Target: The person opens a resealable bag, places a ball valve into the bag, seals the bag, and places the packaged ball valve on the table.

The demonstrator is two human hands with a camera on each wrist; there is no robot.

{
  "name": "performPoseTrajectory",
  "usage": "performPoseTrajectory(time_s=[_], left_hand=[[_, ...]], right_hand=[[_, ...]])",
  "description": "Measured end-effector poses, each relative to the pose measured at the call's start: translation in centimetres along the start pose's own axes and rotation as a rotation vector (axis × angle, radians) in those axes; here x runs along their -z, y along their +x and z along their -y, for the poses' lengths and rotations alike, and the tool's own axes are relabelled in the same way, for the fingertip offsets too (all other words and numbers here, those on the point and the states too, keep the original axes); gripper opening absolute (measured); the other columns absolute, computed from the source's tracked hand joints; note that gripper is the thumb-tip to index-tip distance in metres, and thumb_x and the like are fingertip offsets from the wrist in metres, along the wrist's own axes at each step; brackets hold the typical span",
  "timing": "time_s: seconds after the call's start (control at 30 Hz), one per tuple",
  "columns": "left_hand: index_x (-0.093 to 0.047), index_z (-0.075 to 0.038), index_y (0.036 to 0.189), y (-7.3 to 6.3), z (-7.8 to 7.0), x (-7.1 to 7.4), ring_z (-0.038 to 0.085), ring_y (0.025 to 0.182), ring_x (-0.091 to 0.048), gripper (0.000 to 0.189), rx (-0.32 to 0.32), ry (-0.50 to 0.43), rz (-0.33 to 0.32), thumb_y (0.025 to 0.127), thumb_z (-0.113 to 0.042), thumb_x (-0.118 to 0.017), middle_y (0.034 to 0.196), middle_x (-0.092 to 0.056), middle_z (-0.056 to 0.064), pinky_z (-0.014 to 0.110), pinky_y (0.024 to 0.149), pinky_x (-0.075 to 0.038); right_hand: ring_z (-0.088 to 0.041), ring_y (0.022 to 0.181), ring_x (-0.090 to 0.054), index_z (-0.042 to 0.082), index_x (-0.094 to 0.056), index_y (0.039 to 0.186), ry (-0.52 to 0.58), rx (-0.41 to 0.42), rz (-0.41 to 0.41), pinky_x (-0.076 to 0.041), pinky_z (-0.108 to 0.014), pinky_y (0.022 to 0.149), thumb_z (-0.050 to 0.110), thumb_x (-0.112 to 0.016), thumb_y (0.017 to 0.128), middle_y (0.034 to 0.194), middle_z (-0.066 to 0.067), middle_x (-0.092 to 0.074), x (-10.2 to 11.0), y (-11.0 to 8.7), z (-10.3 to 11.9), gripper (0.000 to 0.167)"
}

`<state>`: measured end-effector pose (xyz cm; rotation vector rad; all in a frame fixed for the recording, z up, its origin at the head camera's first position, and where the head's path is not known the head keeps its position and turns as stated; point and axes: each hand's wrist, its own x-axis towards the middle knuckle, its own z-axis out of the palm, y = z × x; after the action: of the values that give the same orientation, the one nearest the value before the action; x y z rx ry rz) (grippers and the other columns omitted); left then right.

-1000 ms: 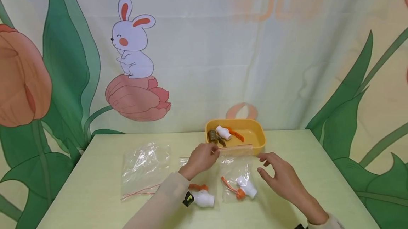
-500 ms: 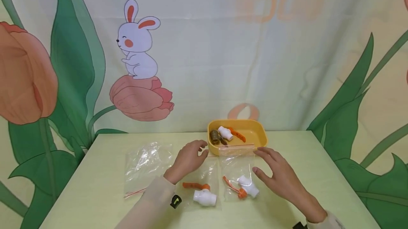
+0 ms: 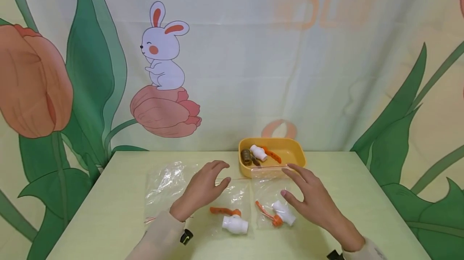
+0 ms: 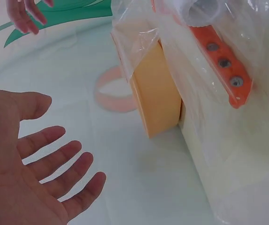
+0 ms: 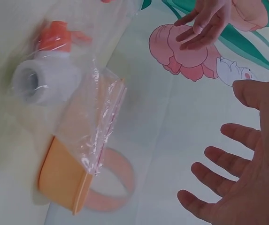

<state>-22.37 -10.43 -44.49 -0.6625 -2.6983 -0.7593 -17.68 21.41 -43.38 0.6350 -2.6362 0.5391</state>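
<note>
In the head view my left hand (image 3: 203, 185) hovers with relaxed, spread fingers over the left edge of the middle zip bag (image 3: 241, 191). Inside that bag lies a white plastic ball valve (image 3: 235, 225) with an orange lever. My right hand (image 3: 315, 197), fingers extended and apart, is beside the right zip bag (image 3: 266, 189). This one contains another white ball valve (image 3: 284, 213), and its zip edge leans against the front of a yellow tray (image 3: 299, 157). Both wrist views show palms holding nothing: the left hand (image 4: 45, 164) and the right hand (image 5: 261, 183).
A flat zip bag (image 3: 168, 181) with no valve visible lies at the left on the pale table (image 3: 119, 199). In the tray are an unbagged white ball valve (image 3: 258, 152) with an orange lever and a brown threaded fitting (image 3: 246, 156). A printed curtain (image 3: 232, 71) hangs behind.
My left hand has left the top corner of the right bag and moved left, its fingers opening. The right hand has shifted slightly left. The right bag stays leaning on the tray.
</note>
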Motion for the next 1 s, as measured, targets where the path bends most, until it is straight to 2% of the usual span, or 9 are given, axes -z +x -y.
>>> performPoseTrajectory(time_s=[0.17,0.37,0.47,0.7,0.83,1.0], left_hand=[[-0.057,-0.015,0.135,-0.8,-0.1,1.1,0.026,0.133,-0.05,0.046,-0.055,0.066,0.009,0.093,-0.032,-0.066,0.143,-0.054,0.007,0.049,0.106,-0.045],[-0.057,-0.014,0.135,-1.8,0.5,2.1,0.027,0.135,-0.047,0.048,-0.101,0.132,-0.036,0.092,-0.032,-0.067,0.146,-0.051,0.008,0.051,0.106,-0.044],[-0.055,-0.014,0.138,-2.4,1.2,2.5,0.031,0.137,-0.045,0.052,-0.1,0.154,-0.041,0.091,-0.033,-0.068,0.149,-0.048,0.009,0.054,0.107,-0.043],[-0.039,-0.019,0.151,-3.8,4.4,3.4,0.038,0.146,-0.03,0.07,-0.008,0.212,0.043,0.091,-0.042,-0.066,0.16,-0.032,0.009,0.061,0.114,-0.031],[-0.037,-0.017,0.152,-4.8,6.6,3.6,0.041,0.146,-0.028,0.074,0.05,0.229,0.076,0.09,-0.042,-0.067,0.16,-0.03,0.013,0.066,0.112,-0.029],[-0.036,-0.014,0.152,-6.0,8.9,3.6,0.043,0.145,-0.028,0.075,0.121,0.253,0.11,0.089,-0.042,-0.067,0.16,-0.03,0.016,0.066,0.113,-0.028]], right_hand=[[-0.033,0.138,-0.042,0.021,-0.047,0.145,0.011,0.062,-0.01,-0.038,-0.061,0.107,0.041,-0.068,0.091,0.154,-0.008,-0.041,-0.2,0.7,0.6,0.062],[-0.033,0.149,-0.024,0.027,-0.035,0.153,-0.019,0.057,0.093,-0.025,-0.066,0.114,0.051,-0.06,0.094,0.164,-0.003,-0.022,-0.6,1.1,1.3,0.068],[-0.032,0.151,-0.02,0.028,-0.032,0.154,-0.014,0.069,0.111,-0.02,-0.069,0.115,0.053,-0.057,0.094,0.166,-0.001,-0.017,-0.8,1.3,1.8,0.069],[-0.029,0.153,-0.015,0.03,-0.028,0.155,-0.025,0.099,0.114,-0.015,-0.065,0.118,0.057,-0.055,0.094,0.166,0.001,-0.013,-1.0,1.6,2.6,0.072],[-0.03,0.152,-0.018,0.03,-0.028,0.155,-0.043,0.137,0.104,-0.014,-0.063,0.12,0.058,-0.056,0.093,0.167,0.002,-0.011,-1.5,1.6,3.1,0.073],[-0.032,0.151,-0.023,0.033,-0.026,0.155,-0.071,0.179,0.124,-0.015,-0.066,0.118,0.059,-0.053,0.094,0.166,0.003,-0.012,-2.2,1.6,3.7,0.072]])
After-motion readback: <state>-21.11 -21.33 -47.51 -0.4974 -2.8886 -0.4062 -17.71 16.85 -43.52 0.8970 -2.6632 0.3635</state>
